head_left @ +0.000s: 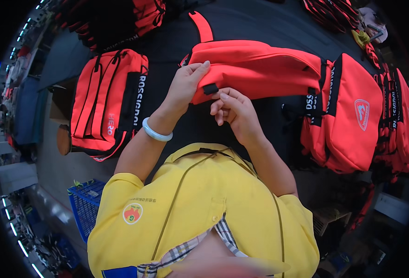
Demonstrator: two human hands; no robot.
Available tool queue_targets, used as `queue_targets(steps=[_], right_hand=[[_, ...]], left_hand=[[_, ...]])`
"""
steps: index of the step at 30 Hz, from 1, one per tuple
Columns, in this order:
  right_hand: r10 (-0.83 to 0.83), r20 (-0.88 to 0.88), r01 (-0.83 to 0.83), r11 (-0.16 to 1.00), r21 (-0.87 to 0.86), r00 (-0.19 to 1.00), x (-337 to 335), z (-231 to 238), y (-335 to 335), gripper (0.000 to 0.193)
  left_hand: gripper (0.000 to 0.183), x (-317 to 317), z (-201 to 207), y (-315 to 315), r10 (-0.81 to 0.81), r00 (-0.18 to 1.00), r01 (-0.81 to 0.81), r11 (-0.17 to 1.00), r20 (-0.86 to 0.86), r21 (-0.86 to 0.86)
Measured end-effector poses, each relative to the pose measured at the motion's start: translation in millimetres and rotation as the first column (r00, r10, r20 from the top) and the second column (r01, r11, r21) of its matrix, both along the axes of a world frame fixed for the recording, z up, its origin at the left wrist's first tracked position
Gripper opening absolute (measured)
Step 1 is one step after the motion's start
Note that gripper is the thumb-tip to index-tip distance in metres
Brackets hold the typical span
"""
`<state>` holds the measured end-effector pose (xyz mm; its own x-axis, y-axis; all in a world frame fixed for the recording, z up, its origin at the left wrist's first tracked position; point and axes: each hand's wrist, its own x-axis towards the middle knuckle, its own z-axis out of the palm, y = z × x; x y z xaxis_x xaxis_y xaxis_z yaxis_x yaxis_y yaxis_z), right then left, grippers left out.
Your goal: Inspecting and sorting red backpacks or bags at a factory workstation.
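A bright red backpack (255,69) lies across the dark table in front of me, a red strap sticking up from its far left side. My left hand (186,85) grips its left end, thumb on top of the fabric and the other fingers hidden behind it. A small black tab (210,89) shows on the near edge, between my hands. Close beside this tab is my right hand (236,111), its fingers curled and the fingertips near the bag's lower edge. Whether a thread or other small thing is pinched there is too small to see.
At the left, a red and black backpack (105,102) lies on the table's edge. More stand at the right, the nearest a red backpack (352,116) touching the one I hold. A pile of bags (116,21) sits at the far left. Below is a blue basket (85,204).
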<state>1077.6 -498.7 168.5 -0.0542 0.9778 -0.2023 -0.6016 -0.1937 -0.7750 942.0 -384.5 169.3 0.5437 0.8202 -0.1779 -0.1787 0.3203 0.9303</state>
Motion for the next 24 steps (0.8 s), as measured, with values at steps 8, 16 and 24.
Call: queue_targets(steps=[8, 16, 24], right_hand=[[-0.05, 0.18, 0.065, 0.995, -0.081, 0.982, -5.1, -2.0, -16.0, 0.029], [0.245, 0.233, -0.202, 0.96, -0.191, 0.941, -4.2, -25.7, -50.1, 0.025], [-0.176, 0.611, 0.535, 0.698, -0.475, 0.772, 85.6, -138.9, -170.3, 0.018]], left_hand=[[0.027, 5.4, -8.5, -17.4, 0.035, 0.998, -0.022, 0.979, -0.058, 0.204], [0.016, -46.4, -32.5, -24.2, 0.259, 0.869, 0.305, 0.388, -0.421, 0.87], [0.024, -184.6, -145.4, -48.4, 0.312, 0.827, -0.338, 0.941, -0.467, 0.03]])
